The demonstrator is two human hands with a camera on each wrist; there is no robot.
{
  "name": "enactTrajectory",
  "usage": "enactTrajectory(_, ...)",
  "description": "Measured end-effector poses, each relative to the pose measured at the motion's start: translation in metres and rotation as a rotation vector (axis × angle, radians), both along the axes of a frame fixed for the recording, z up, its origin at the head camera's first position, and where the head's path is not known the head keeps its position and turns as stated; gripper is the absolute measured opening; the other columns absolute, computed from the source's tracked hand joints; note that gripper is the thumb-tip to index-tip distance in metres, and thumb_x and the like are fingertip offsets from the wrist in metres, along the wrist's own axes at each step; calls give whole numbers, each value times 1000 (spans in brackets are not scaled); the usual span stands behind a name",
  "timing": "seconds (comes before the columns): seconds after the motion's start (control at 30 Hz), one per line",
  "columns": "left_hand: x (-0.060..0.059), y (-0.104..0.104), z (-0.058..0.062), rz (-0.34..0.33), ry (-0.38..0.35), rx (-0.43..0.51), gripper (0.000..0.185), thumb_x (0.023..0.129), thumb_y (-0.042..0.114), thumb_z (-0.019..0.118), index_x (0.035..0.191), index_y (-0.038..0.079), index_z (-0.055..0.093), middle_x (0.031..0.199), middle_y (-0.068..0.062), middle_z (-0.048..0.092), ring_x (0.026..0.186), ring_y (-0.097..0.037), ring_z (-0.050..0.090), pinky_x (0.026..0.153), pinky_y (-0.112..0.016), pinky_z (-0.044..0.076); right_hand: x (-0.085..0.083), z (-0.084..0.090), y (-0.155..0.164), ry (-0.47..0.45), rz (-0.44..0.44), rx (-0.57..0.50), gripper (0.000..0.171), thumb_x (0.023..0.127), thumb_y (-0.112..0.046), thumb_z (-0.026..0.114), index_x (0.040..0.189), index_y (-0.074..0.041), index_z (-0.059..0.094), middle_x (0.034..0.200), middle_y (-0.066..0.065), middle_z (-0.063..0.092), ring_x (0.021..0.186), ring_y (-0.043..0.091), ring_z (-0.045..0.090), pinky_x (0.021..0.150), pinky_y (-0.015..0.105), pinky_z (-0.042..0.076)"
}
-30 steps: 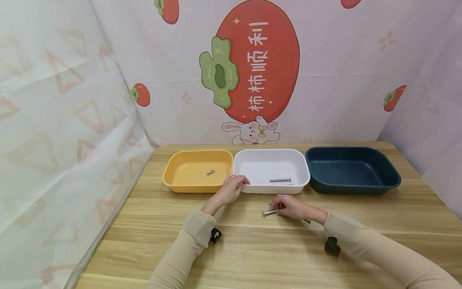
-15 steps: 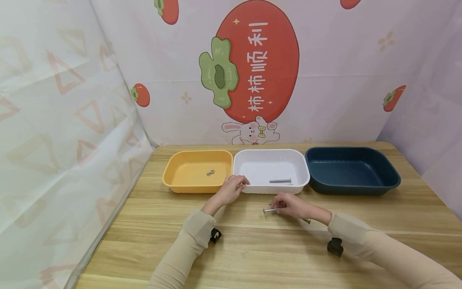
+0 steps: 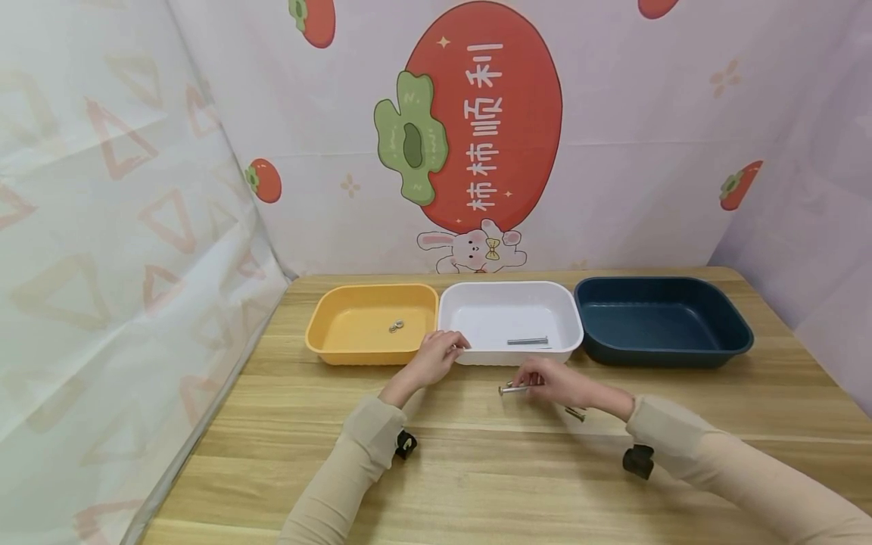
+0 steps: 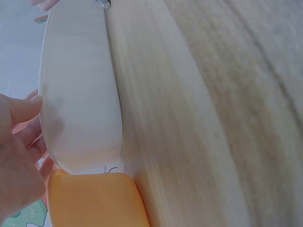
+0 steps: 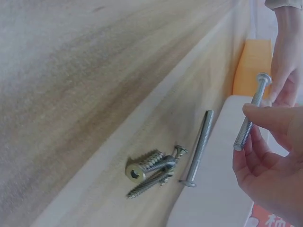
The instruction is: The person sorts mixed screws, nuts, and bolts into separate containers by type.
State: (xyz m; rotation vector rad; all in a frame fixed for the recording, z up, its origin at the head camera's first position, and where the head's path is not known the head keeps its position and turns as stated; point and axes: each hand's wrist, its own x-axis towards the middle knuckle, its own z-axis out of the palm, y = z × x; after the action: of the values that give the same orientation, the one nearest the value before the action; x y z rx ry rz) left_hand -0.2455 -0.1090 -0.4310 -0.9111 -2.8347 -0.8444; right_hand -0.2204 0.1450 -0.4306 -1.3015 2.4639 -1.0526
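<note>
My left hand (image 3: 434, 359) grips the left front rim of the white tray (image 3: 504, 358); in the left wrist view its thumb (image 4: 27, 109) lies outside the wall and the fingers reach behind it. Just in front of that tray, my right hand (image 3: 557, 381) pinches a silver bolt (image 5: 256, 100) between thumb and fingers, head end pointing away from the palm. On the table below it lies another long bolt (image 5: 200, 146). Beside that is a small pile of screws (image 5: 147, 183), several together, partly overlapping. One or more bolts (image 3: 527, 341) rest inside the white tray.
Left of the white tray stands a yellow tray (image 3: 368, 356) holding a few small nuts (image 3: 396, 326). A dark blue tray (image 3: 668, 356) stands on the right. All three line the back of the wooden table (image 3: 477, 477), before a printed cloth (image 3: 306, 113).
My right hand has lifted the bolt slightly up and towards the white tray, uncovering more of the screws beneath the wrist. The left hand stays on the rim.
</note>
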Motion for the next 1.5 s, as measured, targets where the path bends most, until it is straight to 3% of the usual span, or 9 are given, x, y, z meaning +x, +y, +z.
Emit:
enactTrajectory(0.23, 1, 0, 1, 0, 0, 4, 13, 88, 6, 50, 99, 6, 57, 89, -5, 61, 88, -18, 53, 98, -39, 25, 0, 10, 1, -16, -3, 32, 21, 77, 11, 56, 90, -5, 61, 82, 2, 55, 73, 9, 47, 63, 24, 43)
enactTrajectory(0.7, 1, -1, -1, -9, 2, 19, 12, 88, 5, 51, 97, 5, 58, 89, -7, 61, 87, -20, 53, 95, -39, 26, -6, 28, 4, 48, -40, 47, 18, 76, 9, 60, 89, -2, 60, 80, 4, 54, 72, 11, 49, 62, 23, 45)
enactTrajectory(1.13, 3, 0, 2, -6, 14, 17, 12, 88, 5, 50, 97, 6, 57, 88, -4, 60, 86, -19, 53, 96, -39, 27, -27, 45, 11, 66, -116, 55, 16, 77, 7, 59, 92, 0, 60, 77, 2, 52, 70, 12, 48, 61, 24, 45)
enactTrajectory(1.5, 1, 0, 1, 0, 13, -1, 13, 88, 6, 49, 98, 7, 57, 88, -3, 60, 86, -17, 52, 96, -38, 27, -45, 45, 9, 92, -139, 44, 15, 76, 9, 59, 91, 4, 60, 73, 5, 53, 67, 14, 48, 58, 24, 43)
